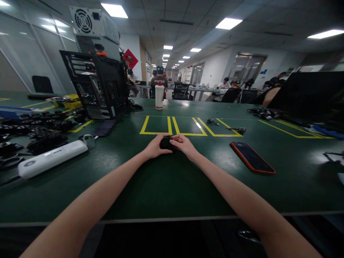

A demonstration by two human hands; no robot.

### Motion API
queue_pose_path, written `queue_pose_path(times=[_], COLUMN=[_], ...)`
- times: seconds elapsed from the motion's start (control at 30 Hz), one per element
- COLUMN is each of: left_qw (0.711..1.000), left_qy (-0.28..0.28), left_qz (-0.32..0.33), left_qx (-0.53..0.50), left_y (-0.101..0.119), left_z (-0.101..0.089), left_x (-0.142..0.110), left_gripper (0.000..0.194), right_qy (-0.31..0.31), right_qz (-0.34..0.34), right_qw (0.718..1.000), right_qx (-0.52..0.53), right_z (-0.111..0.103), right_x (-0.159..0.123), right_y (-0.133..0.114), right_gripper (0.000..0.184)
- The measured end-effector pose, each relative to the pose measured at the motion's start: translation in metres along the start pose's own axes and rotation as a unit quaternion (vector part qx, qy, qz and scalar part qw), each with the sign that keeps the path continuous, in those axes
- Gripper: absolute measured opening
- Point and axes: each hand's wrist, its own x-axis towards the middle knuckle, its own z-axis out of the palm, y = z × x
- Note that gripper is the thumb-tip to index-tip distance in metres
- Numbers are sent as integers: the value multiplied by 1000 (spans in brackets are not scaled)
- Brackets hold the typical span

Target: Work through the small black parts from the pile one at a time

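Note:
Both my hands meet near the middle of the green table, around a small black part whose exact kind I cannot make out. My left hand wraps it from the left, thumb below and fingers above. From the right, my right hand pinches at the part's side with thumb and fingertips. Just beyond the hands are yellow tape outlines on the table top. Two small dark parts, one a black piece and the other a black piece with a thin end, lie by the outlines at the right.
A phone with an orange rim lies to the right. At left are a white power strip, a heap of black parts and an opened computer case. A white cup stands farther back; people sit beyond.

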Motion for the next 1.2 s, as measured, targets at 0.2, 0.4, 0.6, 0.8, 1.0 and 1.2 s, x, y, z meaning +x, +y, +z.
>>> queue_pose_path(times=[0.2,0.4,0.6,0.8,1.0,1.2], left_qw=[1000,1000,1000,1000,1000,1000], left_qy=[6,6,5,1,-5,2], left_qz=[11,7,7,-2,1,-3], left_qx=[0,-3,-1,-5,-15,-15], left_y=[-2,-1,0,3,5,5], left_z=[1,1,1,-1,-2,-1], left_x=[0,0,0,-1,0,0], left_gripper=[64,64,64,64,65,65], right_qy=[-24,-42,-17,-41,-56,-8], right_qz=[-1,-23,5,30,6,22], right_qw=[1000,999,1000,999,998,999], right_qx=[-2,-11,15,16,6,31], right_z=[-1,-2,-1,-3,-4,1], right_x=[-3,-11,-2,-2,-10,-3], right_y=[-4,-9,-2,-1,-7,-3], right_gripper=[34,36,30,36,39,32])
